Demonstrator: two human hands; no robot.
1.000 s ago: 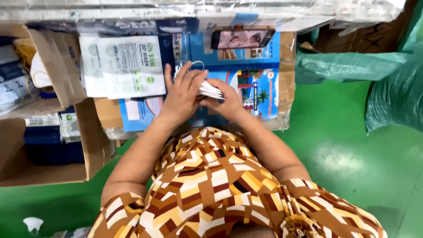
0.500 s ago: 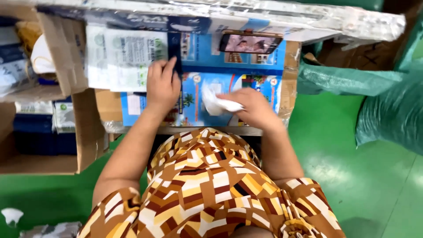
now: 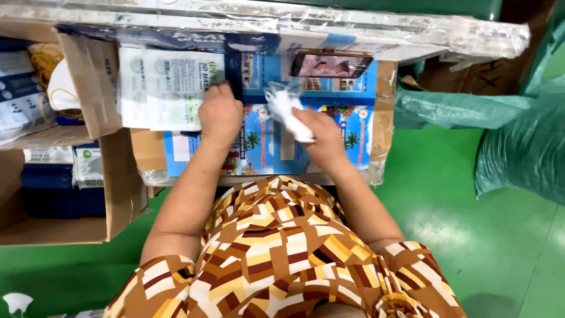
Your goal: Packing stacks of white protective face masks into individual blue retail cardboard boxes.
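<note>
The right hand (image 3: 321, 136) had closed on a small stack of white masks (image 3: 285, 109), gripping its near end so that the far end stuck up and away over the blue printed sheet (image 3: 265, 147) covering the worktop. A second earlier both hands had been together on that stack at the middle of the sheet; half a second on they had parted, and now the left hand (image 3: 219, 115) had gone further left, its fingers curled down onto the right edge of the pile of white printed bags (image 3: 168, 88). Whether it had pinched a bag or only pressed on the pile could not be told. So the masks had been gathered into one hand, leaving the other free at the bags. Beyond the masks a phone (image 3: 331, 63) lay propped at the back of the worktop. To the left stood an open carton (image 3: 88, 147) with packets inside, and to the right green sacks (image 3: 518, 141) rested on the green floor (image 3: 447, 224).
</note>
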